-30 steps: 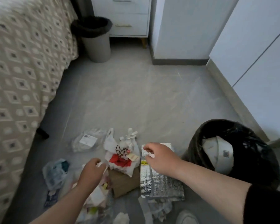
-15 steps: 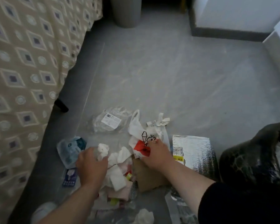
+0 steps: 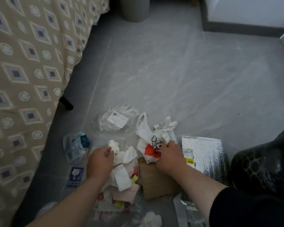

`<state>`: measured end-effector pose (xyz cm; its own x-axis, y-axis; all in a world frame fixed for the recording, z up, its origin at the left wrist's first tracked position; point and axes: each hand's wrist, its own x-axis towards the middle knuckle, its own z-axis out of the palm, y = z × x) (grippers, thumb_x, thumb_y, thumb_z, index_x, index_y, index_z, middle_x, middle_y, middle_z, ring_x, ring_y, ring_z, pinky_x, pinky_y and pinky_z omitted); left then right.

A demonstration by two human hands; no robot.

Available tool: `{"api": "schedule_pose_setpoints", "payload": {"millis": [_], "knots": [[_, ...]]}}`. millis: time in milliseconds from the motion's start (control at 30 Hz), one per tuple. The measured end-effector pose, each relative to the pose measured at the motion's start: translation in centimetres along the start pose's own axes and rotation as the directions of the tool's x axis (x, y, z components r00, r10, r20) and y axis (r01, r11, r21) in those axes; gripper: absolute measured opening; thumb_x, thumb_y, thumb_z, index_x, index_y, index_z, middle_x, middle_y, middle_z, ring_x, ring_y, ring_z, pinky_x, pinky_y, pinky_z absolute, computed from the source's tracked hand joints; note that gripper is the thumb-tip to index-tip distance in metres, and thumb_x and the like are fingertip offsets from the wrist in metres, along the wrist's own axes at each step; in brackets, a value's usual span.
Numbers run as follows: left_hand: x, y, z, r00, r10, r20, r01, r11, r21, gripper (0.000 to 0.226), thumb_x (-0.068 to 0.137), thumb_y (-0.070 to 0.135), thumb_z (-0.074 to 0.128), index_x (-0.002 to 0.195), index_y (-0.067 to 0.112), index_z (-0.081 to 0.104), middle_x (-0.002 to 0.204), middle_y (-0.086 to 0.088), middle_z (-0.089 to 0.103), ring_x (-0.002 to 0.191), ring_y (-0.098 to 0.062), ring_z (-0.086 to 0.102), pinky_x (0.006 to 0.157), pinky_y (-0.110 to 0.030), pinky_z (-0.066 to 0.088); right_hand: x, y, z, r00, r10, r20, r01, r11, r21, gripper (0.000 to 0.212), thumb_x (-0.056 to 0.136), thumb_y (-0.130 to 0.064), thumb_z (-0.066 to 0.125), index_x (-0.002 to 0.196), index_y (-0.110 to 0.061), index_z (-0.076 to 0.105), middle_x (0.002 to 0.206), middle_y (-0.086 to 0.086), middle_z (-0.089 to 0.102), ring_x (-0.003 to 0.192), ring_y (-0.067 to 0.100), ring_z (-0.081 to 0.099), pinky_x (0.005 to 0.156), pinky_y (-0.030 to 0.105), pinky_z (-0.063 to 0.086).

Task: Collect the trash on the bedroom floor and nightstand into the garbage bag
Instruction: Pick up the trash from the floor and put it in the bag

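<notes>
Trash [image 3: 126,174] heaped at lower centre of the frame, on the grey floor [image 3: 170,71] beside the patterned bed cover [image 3: 23,63]. Black garbage bag [image 3: 261,164] close at the right edge, probably so each handful travels a short way. Left hand [image 3: 99,159] palm down, fingers curled onto crumpled tissues [image 3: 120,154] and gripping a wad, likely to gather several light scraps at once. Right hand [image 3: 169,157] pinching the white shopping bag [image 3: 146,136] with red print, fingertips closed on the plastic near its knotted top; a sensible hold, keeping the contents hanging inside. Brown paper bag [image 3: 154,184] flat under that wrist, silver foil pouch [image 3: 205,154] just beside. Clear labelled packet [image 3: 116,120] farther up, apart from both hands.
</notes>
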<state>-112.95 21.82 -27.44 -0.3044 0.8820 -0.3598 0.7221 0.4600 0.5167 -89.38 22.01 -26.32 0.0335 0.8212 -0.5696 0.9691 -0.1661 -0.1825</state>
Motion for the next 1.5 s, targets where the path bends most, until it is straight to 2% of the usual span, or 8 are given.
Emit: {"api": "schedule_pose_setpoints", "payload": {"millis": [133,333,533,667,867,1067,1267,1500], "knots": [[0.2,0.5,0.0,0.999,-0.049,0.000,0.049,0.999,-0.012,0.021,0.091,0.018,0.051,0.082,0.009,0.067,0.082,-0.006,0.067,0.072,-0.020,0.056,0.064,-0.030,0.043,0.1,0.0,0.6,1.000,0.013,0.007,-0.013,0.999,0.039,0.042,0.086,-0.028,0.051,0.126,-0.015,0.051,0.141,0.016,0.035,0.127,0.034,0.037,0.106,0.040,0.034],[0.0,1.3,-0.9,0.997,-0.065,-0.036,0.060,0.989,-0.137,0.024,0.090,0.014,0.052,0.068,0.006,0.058,0.065,-0.003,0.057,0.059,-0.014,0.048,0.051,-0.025,0.035,0.5,0.5,0.8,0.998,0.028,-0.060,-0.016,0.982,0.190,0.021,0.086,-0.014,0.046,0.102,-0.011,0.060,0.110,0.012,0.055,0.098,0.030,0.057,0.076,0.034,0.046],[-0.1,3.8,-2.8,0.989,-0.129,-0.078,0.093,0.929,-0.357,0.020,0.085,0.012,0.056,0.068,0.005,0.062,0.066,-0.008,0.060,0.062,-0.019,0.052,0.054,-0.026,0.039,-0.7,0.8,-2.9,0.988,0.009,-0.156,0.068,0.874,0.481,0.015,0.084,-0.014,0.052,0.094,-0.016,0.063,0.088,0.002,0.063,0.078,0.020,0.057,0.066,0.029,0.044],[-1.0,7.2,-4.6,0.987,-0.129,-0.096,0.068,0.875,-0.480,0.016,0.085,0.016,0.059,0.069,0.015,0.064,0.073,-0.009,0.066,0.066,-0.020,0.057,0.057,-0.027,0.043,-2.5,0.7,-8.4,0.962,-0.033,-0.273,0.175,0.840,0.514,0.017,0.081,-0.010,0.055,0.088,-0.025,0.060,0.070,-0.012,0.053,0.070,0.013,0.050,0.056,0.020,0.035],[-4.8,13.8,-8.0,0.990,-0.009,-0.141,-0.066,0.851,-0.521,0.017,0.085,0.017,0.061,0.068,0.018,0.065,0.072,-0.006,0.066,0.069,-0.021,0.060,0.058,-0.026,0.044,-7.9,1.8,-17.1,0.897,-0.079,-0.434,0.307,0.819,0.485,0.014,0.079,-0.015,0.061,0.082,-0.027,0.056,0.065,-0.007,0.055,0.059,0.004,0.049,0.055,0.014,0.038],[-11.0,21.2,-11.7,0.983,0.115,-0.143,-0.177,0.794,-0.581,0.011,0.086,0.019,0.061,0.076,0.019,0.064,0.078,-0.008,0.067,0.075,-0.025,0.064,0.072,-0.044,0.056,-15.9,5.4,-23.9,0.834,-0.053,-0.549,0.356,0.812,0.463,0.013,0.075,-0.014,0.062,0.081,-0.025,0.058,0.063,-0.010,0.056,0.057,0.002,0.050,0.052,0.013,0.036],[-18.4,29.1,-9.6,0.926,0.368,-0.082,-0.342,0.727,-0.595,0.012,0.084,0.016,0.064,0.073,0.014,0.067,0.070,-0.012,0.067,0.057,-0.013,0.051,0.053,-0.026,0.041,-22.4,13.2,-26.4,0.747,0.162,-0.645,0.301,0.783,0.545,0.013,0.075,-0.012,0.064,0.084,-0.022,0.061,0.073,-0.007,0.062,0.069,0.010,0.057,0.061,0.016,0.040],[-25.9,35.6,0.5,0.782,0.610,0.125,-0.472,0.711,-0.521,0.016,0.085,0.017,0.065,0.069,0.016,0.066,0.062,-0.010,0.064,0.049,-0.005,0.047,0.047,-0.015,0.037,-26.1,25.8,-25.7,0.595,0.492,-0.636,0.150,0.709,0.689,0.006,0.078,-0.014,0.060,0.080,-0.019,0.062,0.068,-0.002,0.059,0.062,0.014,0.053,0.053,0.024,0.036]]}}
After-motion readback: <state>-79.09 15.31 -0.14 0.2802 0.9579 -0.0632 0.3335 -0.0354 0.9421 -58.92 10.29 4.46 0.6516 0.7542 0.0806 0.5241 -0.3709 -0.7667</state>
